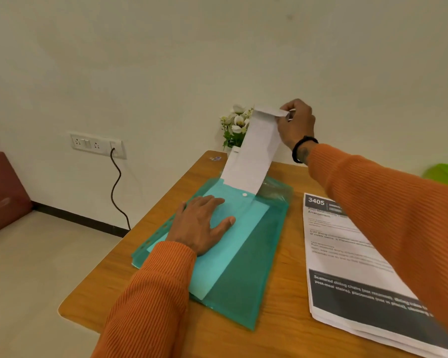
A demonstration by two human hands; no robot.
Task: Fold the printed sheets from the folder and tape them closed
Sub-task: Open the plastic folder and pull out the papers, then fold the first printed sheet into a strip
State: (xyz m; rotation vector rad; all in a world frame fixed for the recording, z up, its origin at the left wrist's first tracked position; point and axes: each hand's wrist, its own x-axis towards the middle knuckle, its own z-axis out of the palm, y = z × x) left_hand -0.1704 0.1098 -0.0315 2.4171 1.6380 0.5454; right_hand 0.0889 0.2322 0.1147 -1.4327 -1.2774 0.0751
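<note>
— Green plastic, see-through: that's the folder (233, 267), lying flat on the wooden table (282, 329) with its mouth toward the wall. A paler sheet shows through it.

— And the hands?

— The left hand (202, 226) lies palm down on the folder, fingers straight and a little spread, thumb out to the side, pressing it against the table. The right hand (296, 124) is raised above the far end, its fingertips pinching the top edge of a folded white sheet (254, 153).

— Where is that sheet, exactly?

— Half out. Its lower end sits in the folder's opening, just beside the white snap button (244, 194); the rest stands up, tilted toward the wall. A small flap is bent over at the top.

— Anything else on the table?

— A stack of printed pages (347, 257) to the right of the folder, near it but not touching, partly under the right arm's orange sleeve (388, 202). White flowers (237, 125) stand at the far edge, behind the sheet. A black band (299, 148) circles the right wrist.

— The wall?

— A socket panel (97, 144) with a dark cable (117, 187) hanging from it.
</note>
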